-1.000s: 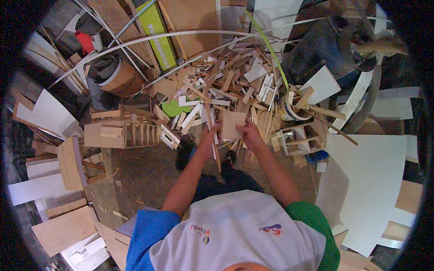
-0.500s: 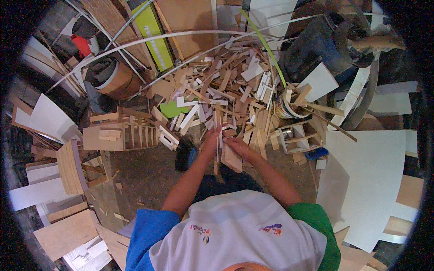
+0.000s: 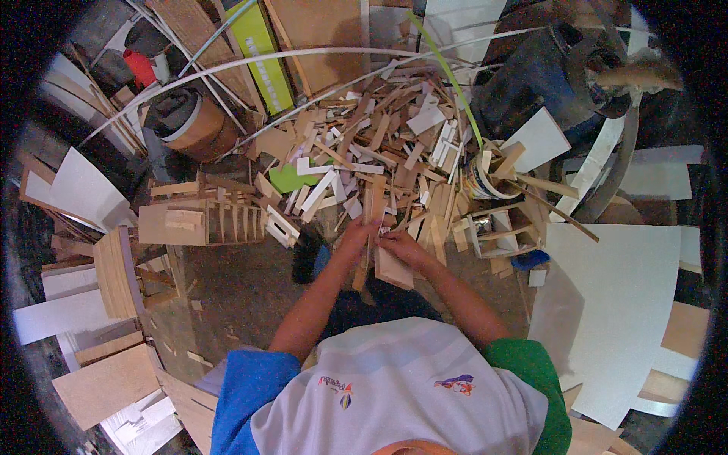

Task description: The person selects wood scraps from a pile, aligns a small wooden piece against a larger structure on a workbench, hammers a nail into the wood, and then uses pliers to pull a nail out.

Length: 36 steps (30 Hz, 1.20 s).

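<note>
The held strip (image 3: 361, 271) looks like bare wood, brown and matt, and the held board (image 3: 395, 271) has the smooth, dull brown face of fibreboard. The scrap pile (image 3: 375, 140) mixes raw-looking wood with offcuts (image 3: 426, 120) that have smooth white faces. The large white panel (image 3: 618, 311) looks flat and smooth, nearer matt than glossy. The lime-green board (image 3: 260, 57) has an even, smooth-looking face. The bucket (image 3: 482, 179) seems to be plastic, with a printed wall, while the slatted crate (image 3: 216, 227) is unpainted, matt wood. The T-shirt (image 3: 402, 371) is soft, lightly creased cloth, and the floor (image 3: 235, 284) looks dull
</note>
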Motion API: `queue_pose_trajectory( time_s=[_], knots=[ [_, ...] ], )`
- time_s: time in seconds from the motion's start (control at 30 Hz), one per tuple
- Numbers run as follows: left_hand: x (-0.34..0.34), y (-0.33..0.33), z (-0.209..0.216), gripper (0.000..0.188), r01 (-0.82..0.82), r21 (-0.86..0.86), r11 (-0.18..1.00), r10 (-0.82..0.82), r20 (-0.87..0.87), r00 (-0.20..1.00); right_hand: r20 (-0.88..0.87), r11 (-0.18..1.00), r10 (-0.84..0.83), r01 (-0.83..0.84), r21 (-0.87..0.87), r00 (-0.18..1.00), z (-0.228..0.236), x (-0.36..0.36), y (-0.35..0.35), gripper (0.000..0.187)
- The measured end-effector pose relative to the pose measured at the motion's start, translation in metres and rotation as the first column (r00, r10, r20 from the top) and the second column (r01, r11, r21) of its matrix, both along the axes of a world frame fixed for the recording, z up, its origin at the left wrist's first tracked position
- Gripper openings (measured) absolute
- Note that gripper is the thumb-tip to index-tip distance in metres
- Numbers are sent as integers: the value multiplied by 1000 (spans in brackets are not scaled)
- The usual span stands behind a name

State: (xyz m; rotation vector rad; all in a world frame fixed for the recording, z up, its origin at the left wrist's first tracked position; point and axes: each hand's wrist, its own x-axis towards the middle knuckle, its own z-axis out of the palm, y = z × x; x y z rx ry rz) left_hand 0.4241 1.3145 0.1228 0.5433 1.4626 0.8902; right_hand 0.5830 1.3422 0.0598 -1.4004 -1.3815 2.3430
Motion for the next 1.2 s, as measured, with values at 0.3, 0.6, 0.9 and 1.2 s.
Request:
queue_pose_trajectory(
  time_s=[0.3, 0.6, 0.9, 1.2],
  knots=[
    [1, -5, -56, 31, 3, 92, 996, -23, 219, 975, 146, 964, -80, 40, 263, 986, -42, 6, -15, 38],
    [-5, -8, -83, 45, -247, 176, 953, 237, 77, 968, 123, 797, -107, 11, 603, 987, -8, 3, -25, 37],
    [6, -9, -74, 32, -450, 93, 888, 372, 430, 823, 189, 921, 32, -103, 375, 981, -31, -18, -27, 39],
    [-5, -20, -95, 27, -374, 22, 927, 322, 465, 825, 99, 888, -134, 75, 453, 986, -30, -23, -37, 35]
  ],
)
